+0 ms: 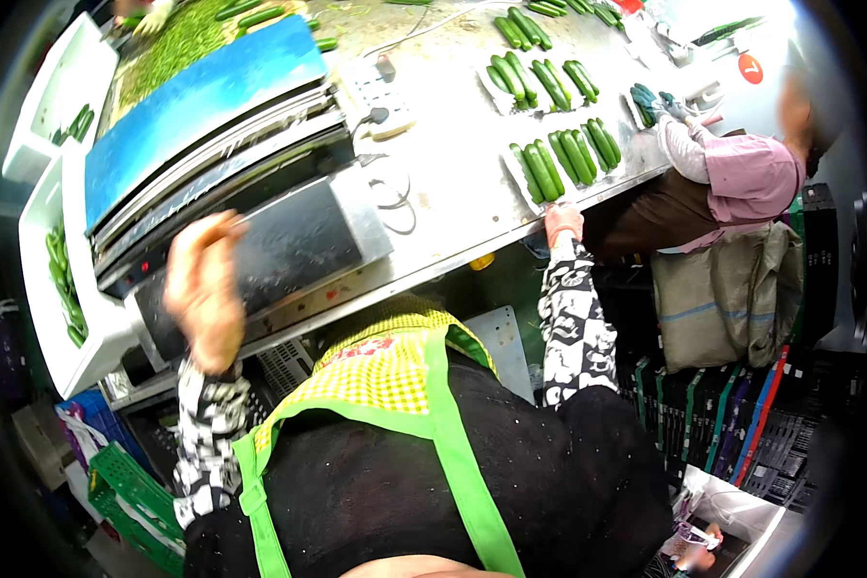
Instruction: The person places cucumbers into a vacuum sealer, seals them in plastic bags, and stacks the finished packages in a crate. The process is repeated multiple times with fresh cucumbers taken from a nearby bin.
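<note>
My left hand (209,289) is raised over the black front plate (296,249) of what looks like a tabletop film-wrapping machine. It is blurred, with nothing visible in it. A sheet with a blue top (209,115) covers the machine's back, and a red light shows at its left end. My right hand (564,220) is at the metal table's front edge, against the near end of a white tray (514,173) of green cucumbers (538,172). Its fingertips are too small and overlapped to show whether they grip the tray. More cucumber groups (572,155) lie beside and behind that tray.
A co-worker in a pink top (748,177) stands at the right, gloved hands (661,102) on cucumbers. A power strip (386,108) with cords lies behind the machine's right end. White bins (108,325) with cucumbers stand left. Stacked crates (722,419) are behind on the right.
</note>
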A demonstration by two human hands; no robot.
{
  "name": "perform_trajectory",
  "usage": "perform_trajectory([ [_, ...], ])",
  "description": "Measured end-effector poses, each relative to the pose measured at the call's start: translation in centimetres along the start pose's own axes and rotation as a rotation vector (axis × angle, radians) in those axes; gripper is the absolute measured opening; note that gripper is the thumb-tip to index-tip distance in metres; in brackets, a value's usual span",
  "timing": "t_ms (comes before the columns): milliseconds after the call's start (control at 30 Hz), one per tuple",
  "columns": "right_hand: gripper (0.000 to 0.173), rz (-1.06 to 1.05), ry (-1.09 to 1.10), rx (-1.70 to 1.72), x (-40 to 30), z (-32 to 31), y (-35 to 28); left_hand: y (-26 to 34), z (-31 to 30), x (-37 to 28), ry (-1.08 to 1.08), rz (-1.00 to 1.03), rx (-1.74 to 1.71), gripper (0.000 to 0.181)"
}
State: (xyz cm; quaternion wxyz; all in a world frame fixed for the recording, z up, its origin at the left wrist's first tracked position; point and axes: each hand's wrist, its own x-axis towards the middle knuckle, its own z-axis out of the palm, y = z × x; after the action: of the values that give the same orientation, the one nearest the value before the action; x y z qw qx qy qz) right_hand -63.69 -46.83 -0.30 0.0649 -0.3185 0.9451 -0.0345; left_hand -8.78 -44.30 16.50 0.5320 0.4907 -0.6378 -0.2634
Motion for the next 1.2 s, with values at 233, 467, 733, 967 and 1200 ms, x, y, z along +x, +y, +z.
perform_trajectory([
  [233,0.031,-0.192,0.017,-0.133,-1.7,-0.6,-3.0,-5.1,30.3,12.2,-0.757,-0.242,0.062,0.049],
  [467,0.053,-0.317,-0.071,0.394,-1.3,2.0,-3.7,-6.9,41.1,10.4,-0.603,-0.263,0.386,0.078],
  [733,0.027,-0.056,-0.658,1.339,-1.5,2.1,-4.8,-11.2,43.4,9.5,-0.546,-0.404,0.32,0.071],
  [967,0.034,-0.673,-0.647,1.229,-7.4,-8.2,-15.8,-3.8,25.2,15.9,-0.289,-0.449,0.338,0.09],
  [1200,0.025,-1.234,-0.736,0.91,-14.0,-10.6,-40.8,-8.7,3.0,22.7,0.173,-0.518,0.428,0.101],
])
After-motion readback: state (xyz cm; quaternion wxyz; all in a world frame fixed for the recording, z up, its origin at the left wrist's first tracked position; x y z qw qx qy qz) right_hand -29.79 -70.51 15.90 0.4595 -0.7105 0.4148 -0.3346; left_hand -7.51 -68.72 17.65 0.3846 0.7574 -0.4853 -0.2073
